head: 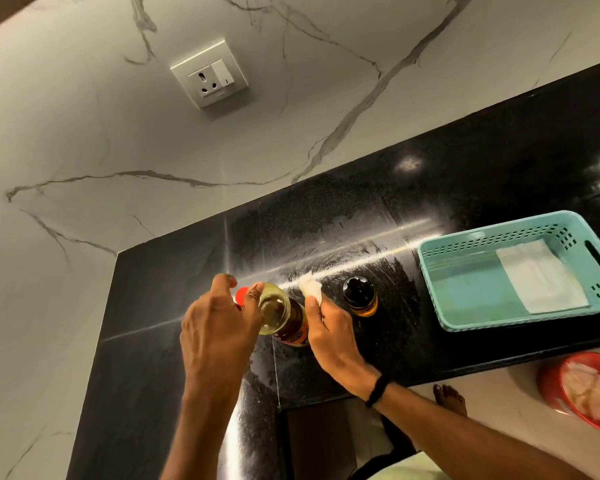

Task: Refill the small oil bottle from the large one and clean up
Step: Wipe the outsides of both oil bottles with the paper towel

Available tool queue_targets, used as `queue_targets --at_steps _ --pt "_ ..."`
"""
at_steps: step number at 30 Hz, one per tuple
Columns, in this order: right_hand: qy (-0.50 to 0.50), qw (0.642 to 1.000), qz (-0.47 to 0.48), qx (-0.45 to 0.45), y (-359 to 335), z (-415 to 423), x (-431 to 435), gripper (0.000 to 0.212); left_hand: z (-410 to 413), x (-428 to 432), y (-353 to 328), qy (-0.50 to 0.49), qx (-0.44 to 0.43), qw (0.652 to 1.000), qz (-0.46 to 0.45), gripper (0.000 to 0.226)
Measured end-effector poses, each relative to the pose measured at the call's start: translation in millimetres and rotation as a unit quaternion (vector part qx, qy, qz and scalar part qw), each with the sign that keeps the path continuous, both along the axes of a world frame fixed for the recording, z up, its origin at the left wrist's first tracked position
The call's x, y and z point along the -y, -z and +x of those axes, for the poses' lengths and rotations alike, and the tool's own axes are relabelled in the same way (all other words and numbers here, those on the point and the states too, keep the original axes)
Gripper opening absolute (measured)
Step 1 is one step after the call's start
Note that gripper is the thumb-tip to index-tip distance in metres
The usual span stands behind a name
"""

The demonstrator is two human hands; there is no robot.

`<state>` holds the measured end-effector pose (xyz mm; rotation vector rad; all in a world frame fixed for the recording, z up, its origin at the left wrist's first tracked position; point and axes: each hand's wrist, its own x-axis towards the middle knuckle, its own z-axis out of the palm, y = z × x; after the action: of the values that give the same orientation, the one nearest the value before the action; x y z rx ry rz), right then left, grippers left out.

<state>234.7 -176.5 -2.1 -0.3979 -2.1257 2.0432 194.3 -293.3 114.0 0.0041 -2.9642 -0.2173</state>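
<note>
The large oil bottle (pixel 281 317) stands on the black counter (pixel 430 188), clear at the shoulder with an orange label lower down. My left hand (pixel 215 327) grips its neck, with the red cap (pixel 240 295) showing between my fingers. My right hand (pixel 329 327) presses against the bottle's right side and pinches a white tissue (pixel 310 287). The small oil bottle (pixel 360 296), with a black cap and amber oil, stands just right of my right hand, apart from it.
A teal plastic basket (pixel 440 289) holding a folded white cloth (pixel 541 275) sits at the right of the counter. A red bin (pixel 551 386) with crumpled tissue stands on the floor below. Marble wall with a socket (pixel 210 72) rises behind. My foot (pixel 449 398) shows near the counter edge.
</note>
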Motion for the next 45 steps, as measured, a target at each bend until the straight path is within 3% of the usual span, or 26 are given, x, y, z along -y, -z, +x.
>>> queue_targets --at_steps 3,7,10,13,15,17,20,25,28,33,35,37,41,43,45 --pt "-0.011 0.999 0.017 -0.028 -12.9 -7.7 6.1 0.024 -4.1 3.9 4.1 0.055 -0.017 0.998 0.0 0.031" --pt "-0.079 0.993 0.013 -0.083 -2.6 -7.5 36.4 0.052 -5.8 5.1 7.2 0.068 0.005 0.997 -0.02 0.029" --pt "-0.058 0.995 -0.005 -0.085 24.5 0.7 44.8 0.049 -2.2 4.4 7.1 0.064 0.01 0.998 -0.023 0.029" --pt "-0.029 0.998 -0.038 0.028 57.8 2.9 40.2 0.054 -1.6 2.1 8.7 0.052 0.01 0.998 -0.024 0.035" --pt "-0.025 0.985 -0.068 0.158 73.1 -5.3 32.7 0.052 -3.3 1.8 11.1 0.041 0.015 0.999 -0.016 0.039" --pt "-0.028 0.965 -0.126 0.229 72.1 -15.4 27.1 0.045 -3.6 1.3 13.4 0.028 0.014 0.999 -0.007 0.041" --pt "-0.028 0.968 -0.184 0.17 35.1 -24.5 31.2 0.05 -2.6 -0.6 14.7 0.021 0.006 1.0 0.007 0.041" --pt "-0.079 0.986 -0.142 -0.046 9.9 -9.8 45.0 0.053 -4.4 -1.7 17.7 0.003 0.011 1.0 0.012 0.043" --pt "-0.056 0.995 -0.083 -0.009 46.6 2.0 43.0 0.049 -2.3 -3.2 16.5 0.005 0.011 1.0 0.018 0.044" --pt "-0.05 0.976 -0.084 0.197 71.9 -3.9 26.2 0.043 -2.8 -6.0 16.7 -0.011 0.022 0.999 0.022 0.048" --pt "-0.049 0.972 -0.138 0.182 50.6 -11.1 26.8 0.045 -2.8 -6.7 16.6 -0.012 0.021 0.999 0.023 0.049" --pt "-0.053 0.978 -0.171 0.107 25.0 -15.3 35.1 0.054 -3.7 -7.5 16.2 -0.014 0.016 0.999 0.03 0.049" --pt "-0.083 0.987 -0.129 -0.043 8.6 -6.7 40.1 0.049 -4.4 -9.9 16.4 -0.024 0.018 0.999 0.035 0.051" --pt "-0.084 0.991 -0.084 -0.054 25.1 2.7 38.7 0.047 -3.6 -10.0 15.2 -0.031 0.017 0.999 0.024 0.053" --pt "-0.085 0.995 -0.06 -0.008 45.3 11.4 35.8 0.045 -4.2 -10.1 15.0 -0.039 0.016 0.999 0.014 0.055"
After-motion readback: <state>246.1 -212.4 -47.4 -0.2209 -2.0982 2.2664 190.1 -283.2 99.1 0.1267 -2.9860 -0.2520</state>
